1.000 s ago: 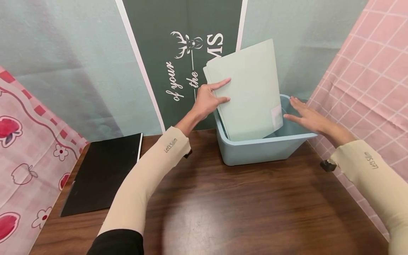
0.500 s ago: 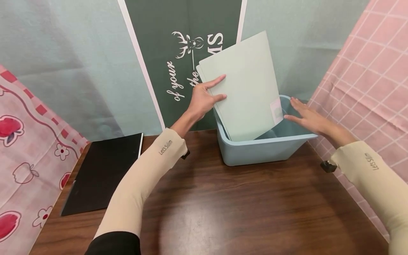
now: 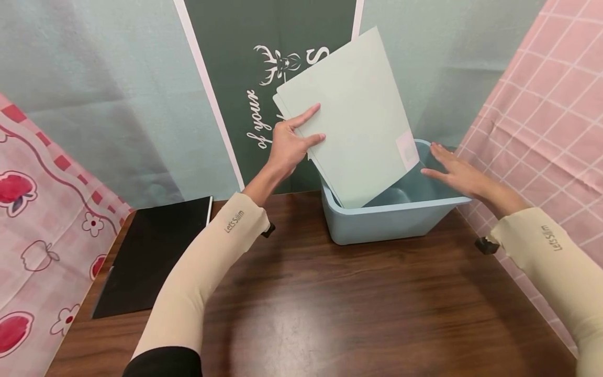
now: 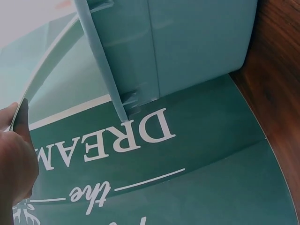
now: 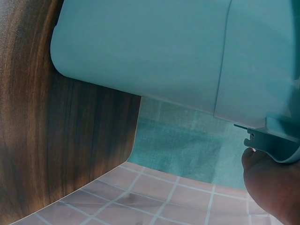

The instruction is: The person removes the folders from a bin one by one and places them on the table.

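Note:
My left hand (image 3: 288, 144) pinches the left edge of pale green folders (image 3: 350, 115) in the head view, thumb and one finger lying on the front face. At least two edges show, and a pinkish label sits near the lower right. They lean left, with the lower corner inside a light blue plastic bin (image 3: 386, 225). My right hand (image 3: 457, 170) holds the bin's right rim, thumb on the inner side. In the right wrist view, fingers (image 5: 265, 180) reach under the rim's handle (image 5: 281, 145). The left wrist view shows the folder edge between fingers (image 4: 18, 164).
A black flat folder (image 3: 151, 256) with a white edge lies at the left of the brown wooden table (image 3: 348, 303). Behind hangs a grey-green cloth (image 3: 226, 47) with a deer print. Pink patterned cloths (image 3: 546, 104) flank both sides.
My left hand has moved left and slightly up, drawing the folders higher and tilting them further left. More of the bin's inside shows. My right hand stays at the rim.

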A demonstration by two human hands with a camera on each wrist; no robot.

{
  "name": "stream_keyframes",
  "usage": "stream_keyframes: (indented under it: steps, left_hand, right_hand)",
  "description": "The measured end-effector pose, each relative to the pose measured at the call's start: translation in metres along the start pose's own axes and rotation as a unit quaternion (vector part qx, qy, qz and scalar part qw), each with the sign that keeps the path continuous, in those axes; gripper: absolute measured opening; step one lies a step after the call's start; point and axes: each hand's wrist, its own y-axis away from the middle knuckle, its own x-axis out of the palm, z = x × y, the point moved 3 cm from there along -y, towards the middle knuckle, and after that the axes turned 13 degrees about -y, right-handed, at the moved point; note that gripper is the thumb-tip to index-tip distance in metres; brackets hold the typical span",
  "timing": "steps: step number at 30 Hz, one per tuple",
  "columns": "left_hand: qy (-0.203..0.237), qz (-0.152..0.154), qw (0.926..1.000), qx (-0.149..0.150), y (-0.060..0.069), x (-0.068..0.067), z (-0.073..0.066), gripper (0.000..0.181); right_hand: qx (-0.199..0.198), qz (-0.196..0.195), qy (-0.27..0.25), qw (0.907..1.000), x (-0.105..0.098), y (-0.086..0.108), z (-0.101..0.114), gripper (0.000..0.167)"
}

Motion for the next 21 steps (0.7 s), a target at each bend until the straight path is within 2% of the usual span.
stream_keyframes:
  steps: [11,21]
  left_hand:
    - [0.041,-0.009,0.9991,-0.007,0.003,-0.014,-0.002,0.066]
    - [0.084,-0.044,0.9955,-0.001,0.004,-0.033,-0.007,0.065]
  right_hand:
    - [0.003,-0.003,-0.002,1.0000,0.000,0.002,0.002,0.091]
    - [0.005,-0.004,0.002,1.0000,0.001,0.001,-0.001,0.091]
